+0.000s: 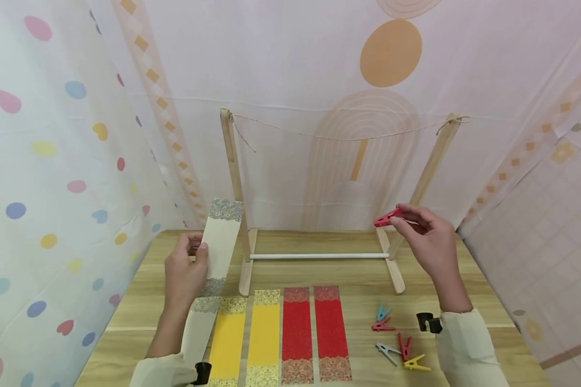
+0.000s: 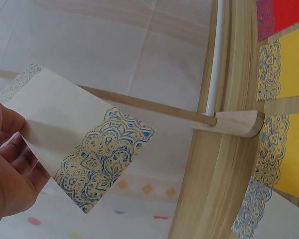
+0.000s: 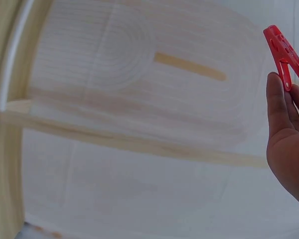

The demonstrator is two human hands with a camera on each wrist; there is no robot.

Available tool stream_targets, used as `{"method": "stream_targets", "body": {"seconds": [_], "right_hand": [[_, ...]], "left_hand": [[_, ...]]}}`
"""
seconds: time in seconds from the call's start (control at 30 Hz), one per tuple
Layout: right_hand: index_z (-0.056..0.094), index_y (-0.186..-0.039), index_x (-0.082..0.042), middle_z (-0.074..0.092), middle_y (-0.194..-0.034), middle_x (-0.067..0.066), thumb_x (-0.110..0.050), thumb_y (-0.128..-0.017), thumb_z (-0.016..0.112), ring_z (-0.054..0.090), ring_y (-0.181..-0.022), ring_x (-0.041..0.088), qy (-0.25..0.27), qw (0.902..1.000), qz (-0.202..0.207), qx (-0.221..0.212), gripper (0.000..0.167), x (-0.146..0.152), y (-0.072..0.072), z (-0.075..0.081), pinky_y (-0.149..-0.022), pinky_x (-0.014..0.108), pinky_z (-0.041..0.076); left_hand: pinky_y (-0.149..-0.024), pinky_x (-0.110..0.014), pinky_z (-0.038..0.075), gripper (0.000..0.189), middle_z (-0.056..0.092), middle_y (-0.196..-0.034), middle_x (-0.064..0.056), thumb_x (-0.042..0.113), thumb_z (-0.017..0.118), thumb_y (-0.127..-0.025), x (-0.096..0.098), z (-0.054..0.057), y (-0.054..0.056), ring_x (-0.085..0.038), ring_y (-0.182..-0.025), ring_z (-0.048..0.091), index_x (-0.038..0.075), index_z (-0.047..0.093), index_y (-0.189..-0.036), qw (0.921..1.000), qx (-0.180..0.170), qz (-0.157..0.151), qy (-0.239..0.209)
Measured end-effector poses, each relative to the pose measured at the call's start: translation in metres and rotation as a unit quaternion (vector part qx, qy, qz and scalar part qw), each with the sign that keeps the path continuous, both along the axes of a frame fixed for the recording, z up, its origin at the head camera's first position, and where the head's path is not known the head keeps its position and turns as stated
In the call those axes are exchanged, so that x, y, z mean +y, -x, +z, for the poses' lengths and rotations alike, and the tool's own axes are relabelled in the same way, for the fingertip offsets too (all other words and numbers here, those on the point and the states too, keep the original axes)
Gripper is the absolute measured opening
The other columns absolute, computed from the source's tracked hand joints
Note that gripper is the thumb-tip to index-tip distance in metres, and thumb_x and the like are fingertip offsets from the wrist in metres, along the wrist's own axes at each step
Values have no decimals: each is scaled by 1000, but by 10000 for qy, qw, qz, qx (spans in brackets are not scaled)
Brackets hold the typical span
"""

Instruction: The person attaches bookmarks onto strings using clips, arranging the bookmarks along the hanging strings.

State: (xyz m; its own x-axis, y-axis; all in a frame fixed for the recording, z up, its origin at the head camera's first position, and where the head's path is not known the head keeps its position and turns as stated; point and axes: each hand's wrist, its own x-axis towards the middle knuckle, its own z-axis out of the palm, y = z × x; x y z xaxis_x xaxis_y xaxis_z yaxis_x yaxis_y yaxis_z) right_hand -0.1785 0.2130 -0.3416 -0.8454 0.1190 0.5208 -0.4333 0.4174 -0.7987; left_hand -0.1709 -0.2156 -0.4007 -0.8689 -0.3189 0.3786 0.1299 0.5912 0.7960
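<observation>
My left hand [image 1: 186, 269] pinches a white paper strip [image 1: 221, 236] by its left edge, raised and tilted beside the rack's left post. Blue lace-like patterns band both ends of the strip, seen closely in the left wrist view [image 2: 70, 124]. On the right, my right hand [image 1: 428, 242] holds a red clothespin [image 1: 386, 217] between thumb and fingers, in front of the right post. In the right wrist view the clothespin [image 3: 279, 52] points up, its handles at the fingertips. A wooden rack [image 1: 229, 156] carries a thin string [image 1: 314, 135] tied between its post tops, with nothing hanging on it.
Below the rack lie another white strip [image 1: 198, 328], yellow strips [image 1: 227, 338] [image 1: 263, 336] and red strips [image 1: 296, 328] [image 1: 332, 328]. Several clothespins, among them a blue one [image 1: 382, 312] and a yellow one [image 1: 416, 363], lie at right. A white bar [image 1: 319, 256] joins the rack's feet.
</observation>
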Motion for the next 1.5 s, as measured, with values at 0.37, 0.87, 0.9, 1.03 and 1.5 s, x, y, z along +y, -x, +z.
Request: {"method": "stream_targets", "body": {"seconds": [0.37, 0.87, 0.9, 1.03, 1.5], "right_hand": [[72, -118, 3, 73, -105, 22, -1, -90, 76, 68, -86, -3, -83, 9987, 341, 372, 29, -14, 11, 30, -76, 13, 53], [71, -117, 6, 73, -107, 19, 2, -88, 76, 68, -89, -3, -448, 9937, 683, 768, 29, -31, 29, 58, -80, 15, 54], [71, -117, 6, 73, -107, 19, 2, -88, 76, 68, -90, -3, -426, 9937, 711, 758, 29, -33, 30, 59, -80, 15, 54], [71, -117, 6, 72, -109, 18, 0, -89, 76, 67, -92, -1, -376, 9939, 788, 680, 30, -40, 34, 64, -82, 16, 53], [72, -115, 4, 75, -103, 15, -2, -87, 79, 70, -91, 9, -911, 9864, 1007, 922, 30, -59, 58, 100, -80, 18, 55]], "left_hand": [[-75, -30, 46, 21, 71, -105, -17, 6, 54, -99, 17, 10, 13, -28, -92, 62, -1, 60, -119, 9995, -9, -287, -142], [-83, -41, 47, 22, 69, -108, -21, 4, 55, -99, 33, 35, 37, -33, -95, 62, -3, 59, -119, 9965, 229, -735, -332], [-83, -41, 47, 22, 69, -108, -21, 4, 55, -99, 33, 36, 38, -34, -95, 62, -3, 59, -119, 9963, 233, -743, -354], [-81, -41, 48, 21, 70, -107, -21, 5, 55, -99, 36, 41, 42, -34, -93, 63, -3, 60, -118, 9962, 321, -763, -273], [-82, -40, 48, 18, 71, -102, -21, 3, 56, -97, 46, 65, 62, -32, -90, 65, -4, 59, -114, 9932, 753, -840, -277]]}}
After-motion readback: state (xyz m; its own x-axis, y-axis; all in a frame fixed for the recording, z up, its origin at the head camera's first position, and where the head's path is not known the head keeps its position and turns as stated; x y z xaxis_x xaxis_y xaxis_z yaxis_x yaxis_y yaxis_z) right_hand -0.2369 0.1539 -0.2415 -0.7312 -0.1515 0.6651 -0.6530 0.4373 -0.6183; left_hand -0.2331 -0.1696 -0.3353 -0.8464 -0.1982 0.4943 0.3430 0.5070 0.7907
